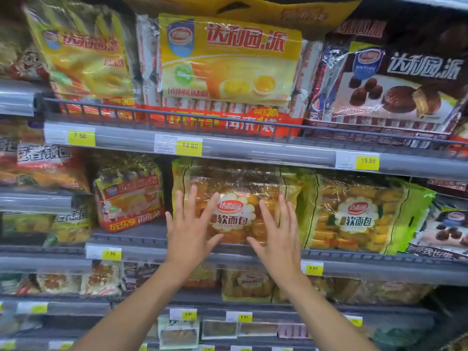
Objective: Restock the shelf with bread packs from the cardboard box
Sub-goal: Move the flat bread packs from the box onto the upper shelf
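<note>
Both hands are raised to the middle shelf (379, 259), palms facing away and fingers straight and spread, holding nothing. The left hand (188, 229) covers the left part of a soft bread pack (238, 193) and the right hand (276, 234) covers its right part, so the pack's round white label with a red logo shows between them. The fingertips lie over the clear wrapper. Whether they press on it or are just short of it cannot be told.

The pack stands upright at the front of that shelf, golden buns visible through the film. Just beside it on the right stands a second soft bread pack (354, 216) of the same kind with green edges, tilted a little. To the left, with a gap between, sits a smaller red-and-yellow pie pack (129, 198).

On the shelf above, behind a low wire rail (228, 120), a large yellow egg-yolk pie bag (228, 62) stands in the middle and a dark chocolate pie bag (395, 87) to its right. Yellow price tags on that shelf's edge read 7.50 (80, 136), 14.80 (189, 146) and 15.80 (367, 161).

Below the hands, the lower shelf holds more bread packs (248, 285) — blurred.
</note>
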A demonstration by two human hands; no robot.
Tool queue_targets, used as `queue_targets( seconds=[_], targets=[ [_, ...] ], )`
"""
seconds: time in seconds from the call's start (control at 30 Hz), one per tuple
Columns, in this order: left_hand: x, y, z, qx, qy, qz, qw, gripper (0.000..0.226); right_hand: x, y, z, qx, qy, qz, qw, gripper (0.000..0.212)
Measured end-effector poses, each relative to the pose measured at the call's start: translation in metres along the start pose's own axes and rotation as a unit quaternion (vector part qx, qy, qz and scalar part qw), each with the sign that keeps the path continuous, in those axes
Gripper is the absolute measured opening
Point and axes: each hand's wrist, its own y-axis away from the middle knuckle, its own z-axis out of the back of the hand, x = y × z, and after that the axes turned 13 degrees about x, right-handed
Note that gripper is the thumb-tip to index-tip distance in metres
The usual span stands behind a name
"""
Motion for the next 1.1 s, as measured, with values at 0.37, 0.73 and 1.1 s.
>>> queue_targets(
  seconds=[0.37,0.73,1.1],
  targets=[
    [0.003,-0.033,-0.014,-0.019,-0.007,-0.017,1.0,0.107,0.001,-0.033,-0.014,-0.006,0.004,-0.02,1.0,0.092],
    [0.001,-0.022,-0.011,-0.035,0.031,-0.017,0.999,0.101,-0.016,-0.019,0.007,0.037,-0.06,0.04,0.997,0.087],
    [-0.024,-0.016,-0.008,-0.124,0.209,0.097,0.965,0.121,-0.222,0.02,0.082,-0.085,-0.199,-0.232,0.948,0.095]
  ],
)
